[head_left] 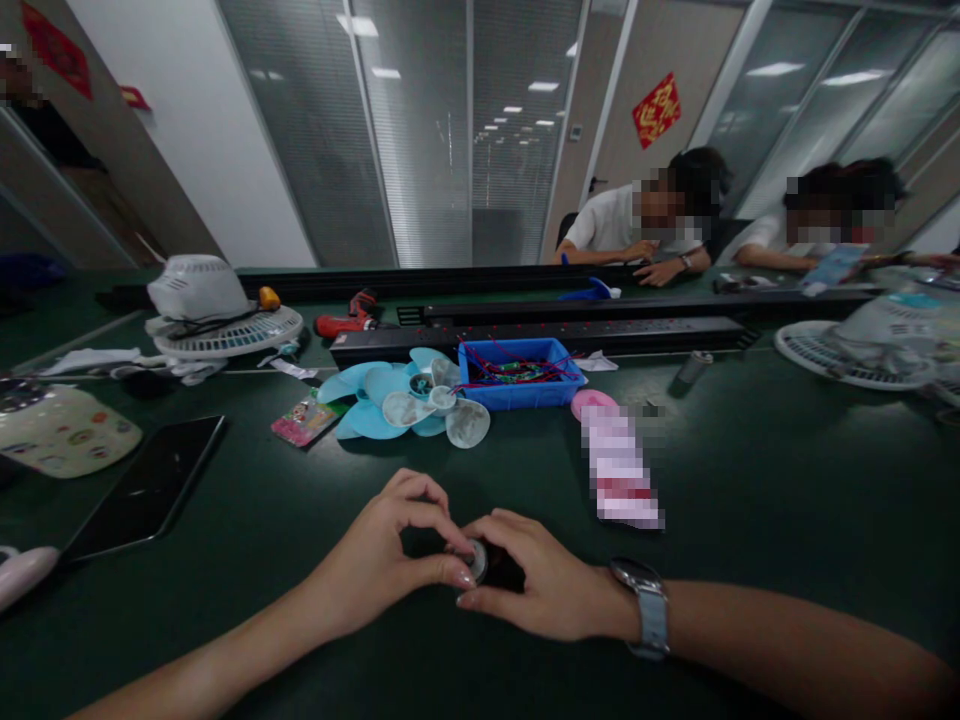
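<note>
The left hand has its thumb and index finger brought nearly together, with a small round metal piece pinched at their tips. The piece sits right at the end of that grip, its round face partly covered by the fingertips, and the other left fingers are bent above it. The right hand meets it from the opposite side, thumb below and index finger above in a wide curve, so the piece lies in the mouth of that curve; the hollow behind it is too dark to read, and I cannot tell whether the right fingers press on the piece. A watch circles the right wrist. Both hands are low over the dark green table. Beyond them are blue fan blades with a grey fan blade overlapping them, next to a blue tray of coloured wires. A pink item, partly blurred, lies to the right, and a dark tablet to the left. Farther back is a long black bar, with a red drill by its left end.
</note>
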